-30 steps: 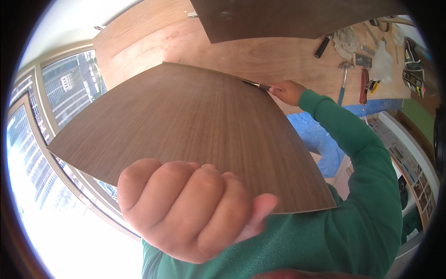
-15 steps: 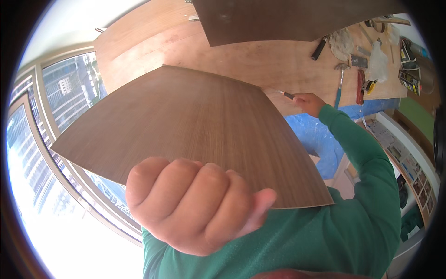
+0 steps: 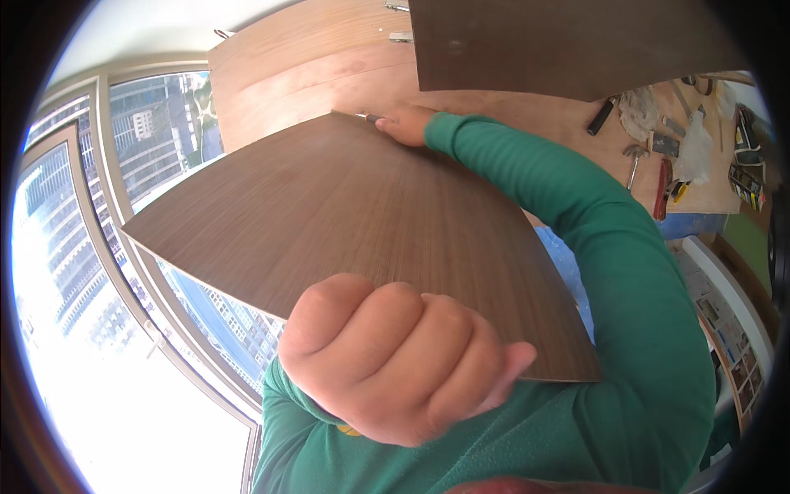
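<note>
The panel [image 3: 362, 214] lies between the torso and the desk [image 3: 313, 62], its far edge over the wood and its near edge close to the chest; what bears it from below is hidden. The left hand [image 3: 403, 362] is curled into a tight fist in front of the near edge, and I cannot tell whether it grips that edge. The right hand [image 3: 403, 125] is closed around a slim tool [image 3: 372, 118], its pale tip at the far edge, near the far left corner.

The likeliest trouble is a slip: with the tip so near the corner, a push slightly too hard could carry it past the edge or mark the brown face. The long reach adds to this, since an outstretched arm probably steers less finely. If the fist has no real hold, uneven pressure could make the panel slide or tip, and its left corner might then knock the window frame [image 3: 103, 140], though the depth between them is hard to judge. The green sleeve [image 3: 543, 169] crosses over the panel's right side, so it could rub or drag there.
</note>
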Demonstrator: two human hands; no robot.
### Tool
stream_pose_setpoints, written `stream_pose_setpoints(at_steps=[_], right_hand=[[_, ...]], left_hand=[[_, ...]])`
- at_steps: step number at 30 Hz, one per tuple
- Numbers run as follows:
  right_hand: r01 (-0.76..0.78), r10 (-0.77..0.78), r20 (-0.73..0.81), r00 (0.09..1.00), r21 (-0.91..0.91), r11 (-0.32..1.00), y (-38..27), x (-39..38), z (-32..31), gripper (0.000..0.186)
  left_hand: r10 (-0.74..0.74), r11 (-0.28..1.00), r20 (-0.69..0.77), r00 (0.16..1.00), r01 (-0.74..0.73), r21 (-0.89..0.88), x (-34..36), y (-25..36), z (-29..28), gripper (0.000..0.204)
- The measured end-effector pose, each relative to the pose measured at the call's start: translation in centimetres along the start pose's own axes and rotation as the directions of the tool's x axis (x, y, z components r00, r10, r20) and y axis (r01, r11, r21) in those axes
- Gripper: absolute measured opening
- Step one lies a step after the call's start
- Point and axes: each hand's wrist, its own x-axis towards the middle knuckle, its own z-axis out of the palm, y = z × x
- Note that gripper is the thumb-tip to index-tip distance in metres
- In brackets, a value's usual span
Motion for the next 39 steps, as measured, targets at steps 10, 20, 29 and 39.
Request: stream_pose_setpoints(at_steps=[10,20,29,39], right_hand=[[0.021,-0.022,-0.009,1.0,-0.087,0.996,-0.9,4.7,1.8,0.053],[-0.035,0.035,-0.014,0.999,-0.033,0.999,-2.0,4.4,0.8,0.053],[-0.019,0.025,0.036,0.999,-0.173,0.985,-2.9,1.6,-0.4,0.056],[-0.025,0.025,-0.013,1.0,0.03,0.999,12.0,-13.0,1.0,0.05]], left_hand=[[-0.043,0.999,-0.026,0.999,0.043,-0.005,-0.5,0.2,0.0,0.043],[-0.033,0.999,-0.048,0.998,0.034,0.003,-0.5,0.0,0.2,0.043],[-0.022,1.0,-0.109,0.994,0.024,0.019,-0.1,-0.1,0.9,0.045],[-0.028,0.998,-0.005,1.0,0.028,0.05,0.9,0.1,0.4,0.047]])
